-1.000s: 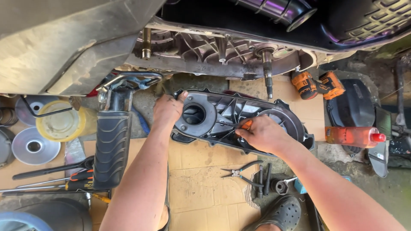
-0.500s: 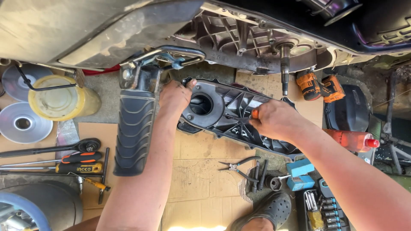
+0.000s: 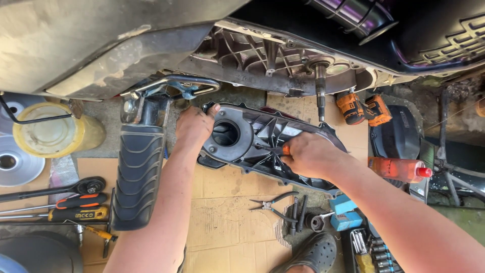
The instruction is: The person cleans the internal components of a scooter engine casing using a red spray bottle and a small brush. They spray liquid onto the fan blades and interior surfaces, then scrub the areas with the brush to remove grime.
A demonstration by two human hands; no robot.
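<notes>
Left hand (image 3: pixel 194 126) grips the black engine cover (image 3: pixel 262 144) at its round end, right hand (image 3: pixel 305 154) pinches an orange-handled tool inside; I'd keep it level over the cardboard (image 3: pixel 227 202).

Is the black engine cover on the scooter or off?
Off. Both hands hold the black cover over the cardboard, clear of the exposed engine case.

We see the left hand (image 3: pixel 194 126) gripping the black engine cover's (image 3: pixel 262 141) left end | right hand (image 3: pixel 305 154) clasps its ribbed middle | cover sits tilted under the open crankcase (image 3: pixel 262 63) | pliers (image 3: pixel 270 205) lie on the cardboard (image 3: pixel 227 222) below | orange drill (image 3: pixel 361 108) just right.
</notes>
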